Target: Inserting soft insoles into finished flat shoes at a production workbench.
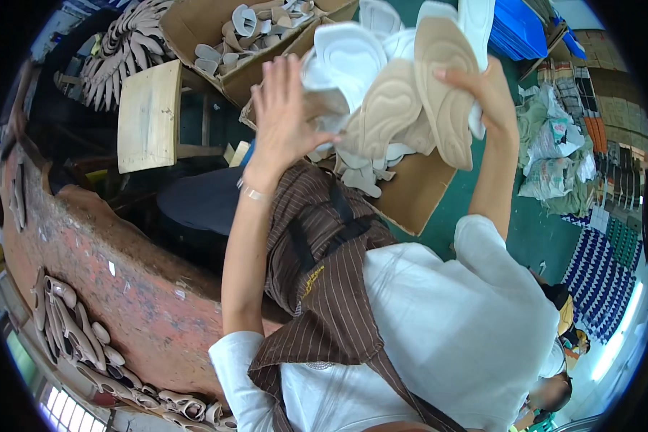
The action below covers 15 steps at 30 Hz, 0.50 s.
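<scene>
In my right hand (488,93) is a beige insole (445,83), with my thumb pressed on its face and the fingers behind it, mostly hidden. A second beige insole (387,108) overlaps it to the left. White insoles (349,61) lie in a loose pile behind and beside these. My left hand (282,119) is raised left of the pile, fingers spread and thumb out, with nothing in its grasp. Something smeared by motion lies between it and the beige insoles. Below the pile, an open cardboard box (419,191) holds more cut pieces.
Another cardboard box (216,39) full of beige and white pieces stands behind. A wooden stool (150,119) is at the left. The worn red workbench (158,324) bears several shoe parts (72,324). Blue trays (515,29) and plastic sacks (554,155) are at the right.
</scene>
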{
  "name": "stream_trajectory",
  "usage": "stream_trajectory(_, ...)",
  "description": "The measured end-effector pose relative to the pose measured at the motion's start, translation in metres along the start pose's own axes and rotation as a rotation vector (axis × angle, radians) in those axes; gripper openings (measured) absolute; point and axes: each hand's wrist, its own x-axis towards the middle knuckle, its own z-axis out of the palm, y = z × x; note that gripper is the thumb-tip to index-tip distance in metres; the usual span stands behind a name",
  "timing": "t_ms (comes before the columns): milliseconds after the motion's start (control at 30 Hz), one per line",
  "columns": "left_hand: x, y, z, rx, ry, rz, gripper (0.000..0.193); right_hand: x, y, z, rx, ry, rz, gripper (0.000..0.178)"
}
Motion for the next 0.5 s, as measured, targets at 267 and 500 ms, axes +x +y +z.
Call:
stream_trajectory(267,0.013,-0.055,0.115,-0.876,-0.514,-0.645,0.069,0.017,0.03,0.003,0.011,-0.053,0.147,0.047)
stream_trajectory(500,-0.012,-0.047,0.153,-0.644,-0.203,-0.516,0.041,0.028,0.024,-0.018,-0.031,-0.029,0.173,0.048)
